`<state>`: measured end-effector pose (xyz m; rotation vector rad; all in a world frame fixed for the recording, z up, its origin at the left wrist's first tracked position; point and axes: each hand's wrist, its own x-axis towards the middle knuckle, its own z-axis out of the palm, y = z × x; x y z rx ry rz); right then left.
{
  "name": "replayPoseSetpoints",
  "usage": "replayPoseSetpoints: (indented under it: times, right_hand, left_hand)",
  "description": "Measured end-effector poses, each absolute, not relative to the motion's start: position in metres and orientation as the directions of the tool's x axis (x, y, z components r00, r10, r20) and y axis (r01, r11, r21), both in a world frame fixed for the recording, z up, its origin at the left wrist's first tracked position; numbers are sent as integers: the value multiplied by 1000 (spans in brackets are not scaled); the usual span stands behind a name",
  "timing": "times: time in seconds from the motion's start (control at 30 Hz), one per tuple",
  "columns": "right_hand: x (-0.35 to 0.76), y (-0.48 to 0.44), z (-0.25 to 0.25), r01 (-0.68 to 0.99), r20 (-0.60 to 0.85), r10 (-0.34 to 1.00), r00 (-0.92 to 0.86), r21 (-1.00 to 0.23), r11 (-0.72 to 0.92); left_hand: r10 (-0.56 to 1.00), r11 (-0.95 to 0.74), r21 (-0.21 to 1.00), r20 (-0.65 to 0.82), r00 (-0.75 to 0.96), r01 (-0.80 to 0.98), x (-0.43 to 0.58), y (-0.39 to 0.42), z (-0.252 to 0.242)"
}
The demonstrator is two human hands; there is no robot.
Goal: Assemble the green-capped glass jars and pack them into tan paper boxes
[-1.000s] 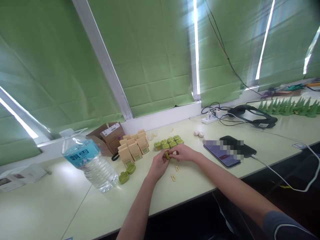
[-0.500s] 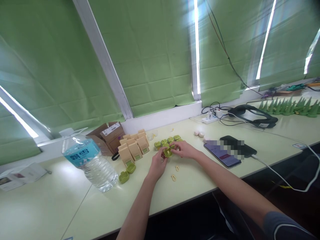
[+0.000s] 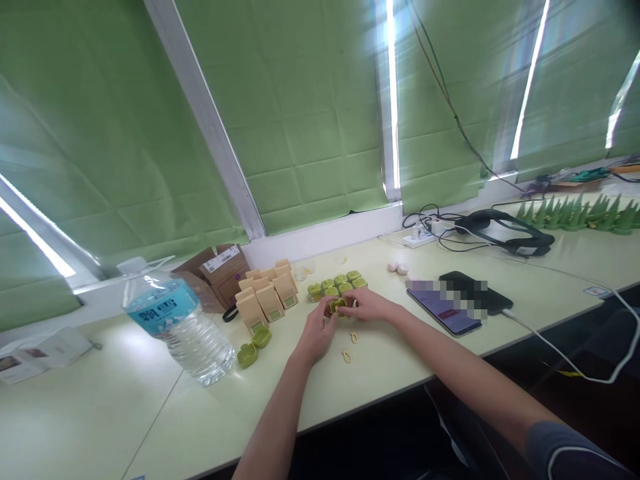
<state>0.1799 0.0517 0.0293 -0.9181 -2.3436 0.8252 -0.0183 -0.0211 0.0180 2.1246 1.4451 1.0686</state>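
Note:
My left hand (image 3: 317,331) and my right hand (image 3: 367,305) meet over the table, both pinching one small green case (image 3: 338,305) between their fingertips. Just behind it stands a cluster of several closed green cases (image 3: 339,284). An open green case (image 3: 253,345) lies to the left. Two small yellow clips (image 3: 350,346) lie on the table below my hands. Several tan cardboard boxes (image 3: 265,294) stand left of the cluster.
A large water bottle (image 3: 173,320) stands at the left. A brown carton (image 3: 218,273) sits behind the tan boxes. Two phones (image 3: 457,301) lie to the right, with a power strip (image 3: 420,236), cables and a black headset (image 3: 505,231) behind. Green cones (image 3: 580,213) line the far right.
The green case was held shut, then opened between my fingers, and now sits lower between both hands. My arms have barely moved.

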Motion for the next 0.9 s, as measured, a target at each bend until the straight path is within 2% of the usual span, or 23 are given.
replayPoseSetpoints:
  times: [0.9]
  right_hand:
    - [178,51,26,438,216,707,-673,-654,617]
  left_hand:
    - [887,-425,613,427,173,666,-19,-15,14]
